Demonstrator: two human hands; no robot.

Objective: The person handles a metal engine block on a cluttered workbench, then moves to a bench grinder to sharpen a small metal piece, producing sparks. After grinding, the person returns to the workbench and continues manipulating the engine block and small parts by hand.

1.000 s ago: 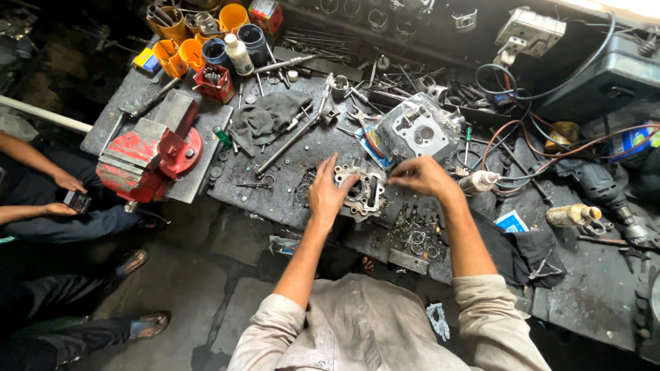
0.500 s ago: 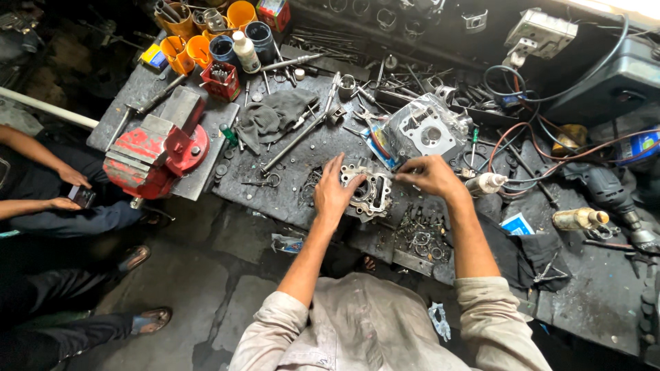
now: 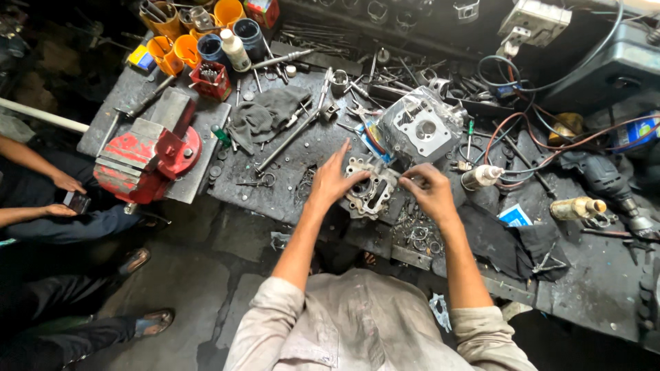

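Already we had the engine part (image 3: 370,191) loose on the bench (image 3: 275,185), its cylinder head (image 3: 421,129) apart at one o'clock. Our left hand (image 3: 331,180) lay spread flat on it; our right hand (image 3: 430,192) curled at its edge, grip unclear.

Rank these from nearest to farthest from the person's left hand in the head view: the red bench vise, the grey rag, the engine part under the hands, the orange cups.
1. Engine part: touching the left hand, at the bench's front edge.
2. Grey rag: up and to the left of it on the bench.
3. Red bench vise: far left edge of the bench.
4. Orange cups: top left corner, farthest.

Matt cast-metal engine part (image 3: 369,190), glossy red-painted vise (image 3: 148,154).
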